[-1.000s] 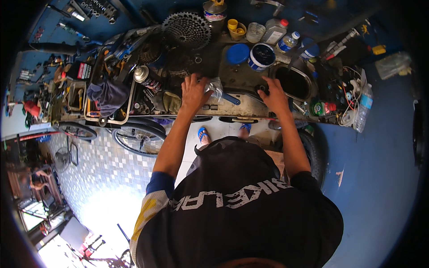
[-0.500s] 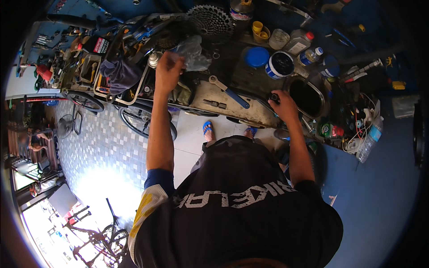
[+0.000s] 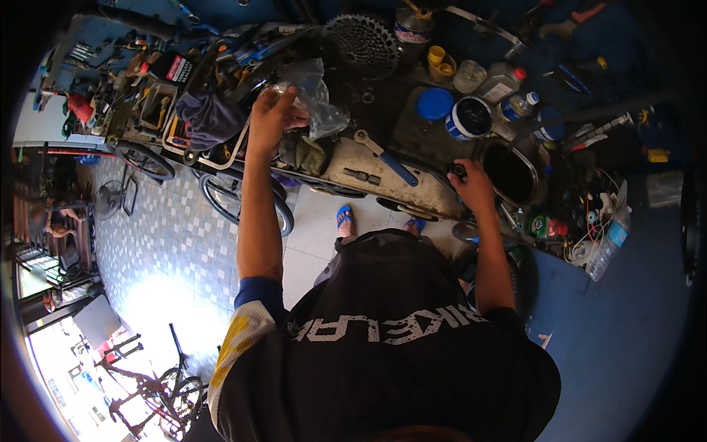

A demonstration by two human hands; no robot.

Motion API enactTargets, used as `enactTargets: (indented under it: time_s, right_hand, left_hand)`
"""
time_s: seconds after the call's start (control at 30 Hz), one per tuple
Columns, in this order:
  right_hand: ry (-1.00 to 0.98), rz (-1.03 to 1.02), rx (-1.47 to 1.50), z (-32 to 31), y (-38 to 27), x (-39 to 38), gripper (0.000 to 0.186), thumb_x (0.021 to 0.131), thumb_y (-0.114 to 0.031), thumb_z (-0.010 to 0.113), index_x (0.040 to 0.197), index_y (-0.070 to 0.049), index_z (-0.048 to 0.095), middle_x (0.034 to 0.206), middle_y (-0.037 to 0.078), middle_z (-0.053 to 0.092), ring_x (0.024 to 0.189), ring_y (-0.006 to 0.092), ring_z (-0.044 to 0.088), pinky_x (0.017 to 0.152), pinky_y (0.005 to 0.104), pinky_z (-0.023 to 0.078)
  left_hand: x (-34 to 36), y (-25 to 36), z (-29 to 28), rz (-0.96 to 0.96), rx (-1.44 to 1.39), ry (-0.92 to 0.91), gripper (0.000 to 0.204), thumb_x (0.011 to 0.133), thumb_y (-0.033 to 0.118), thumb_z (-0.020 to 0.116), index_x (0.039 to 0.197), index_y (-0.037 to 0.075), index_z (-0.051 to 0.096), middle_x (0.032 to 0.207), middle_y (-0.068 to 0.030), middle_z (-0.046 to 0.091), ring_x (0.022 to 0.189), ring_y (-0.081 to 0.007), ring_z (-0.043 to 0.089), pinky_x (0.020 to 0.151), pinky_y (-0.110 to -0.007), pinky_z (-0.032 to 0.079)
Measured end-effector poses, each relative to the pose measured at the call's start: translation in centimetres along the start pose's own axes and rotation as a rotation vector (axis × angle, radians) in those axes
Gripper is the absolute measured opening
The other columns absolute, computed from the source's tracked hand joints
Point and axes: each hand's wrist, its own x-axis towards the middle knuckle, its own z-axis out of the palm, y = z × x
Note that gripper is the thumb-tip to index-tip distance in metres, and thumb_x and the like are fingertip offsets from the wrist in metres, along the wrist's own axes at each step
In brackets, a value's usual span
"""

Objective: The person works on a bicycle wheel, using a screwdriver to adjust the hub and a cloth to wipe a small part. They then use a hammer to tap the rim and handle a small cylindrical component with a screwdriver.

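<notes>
My left hand point(image 3: 271, 112) is raised over the workbench point(image 3: 412, 184) and grips a crumpled clear plastic bag point(image 3: 318, 96) that hangs to its right. My right hand point(image 3: 471, 186) rests at the bench's near edge, fingers closed on a small dark part point(image 3: 458, 170), beside a black oval pan point(image 3: 509, 171). A blue-handled wrench point(image 3: 384, 156) lies on the bench between the two hands.
A bicycle cassette point(image 3: 362, 43), a blue lid point(image 3: 436, 104), a round tin point(image 3: 470, 117), bottles point(image 3: 509, 81) and yellow cups point(image 3: 440, 63) crowd the bench's back. Tool trays point(image 3: 158, 110) stand at left. Bicycle wheels point(image 3: 239, 200) lean below. A water bottle point(image 3: 608, 247) is at right.
My left hand has left the bench's middle, swung left and up, and now holds the plastic bag. My right hand has stayed at the bench edge by the black pan.
</notes>
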Motion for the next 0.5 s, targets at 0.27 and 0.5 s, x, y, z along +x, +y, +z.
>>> enactTargets:
  time_s: [0.27,0.5]
  right_hand:
    - [0.050,-0.012,0.053,0.9,0.6,0.0,0.044,0.088,-0.023,0.083,0.127,-0.012,0.066,0.120,0.013,0.069,0.096,0.0331,0.073,0.086,0.0453,0.056]
    - [0.119,-0.073,0.202,0.4,0.5,-0.3,0.044,0.086,-0.017,0.085,0.126,-0.010,0.066,0.113,0.010,0.070,0.087,0.0238,0.072,0.079,0.0377,0.056]
  left_hand:
    - [4.8,-5.3,1.3,-0.095,0.194,-0.027,0.039,0.100,0.028,0.072,0.119,-0.004,0.060,0.099,-0.0157,0.074,0.084,-0.0210,0.075,0.069,-0.034,0.063]
    - [1.2,-7.3,3.2,0.325,0.621,0.258,0.062,0.094,0.024,0.079,0.142,-0.002,0.049,0.117,-0.0216,0.072,0.101,-0.0306,0.074,0.089,-0.041,0.058]
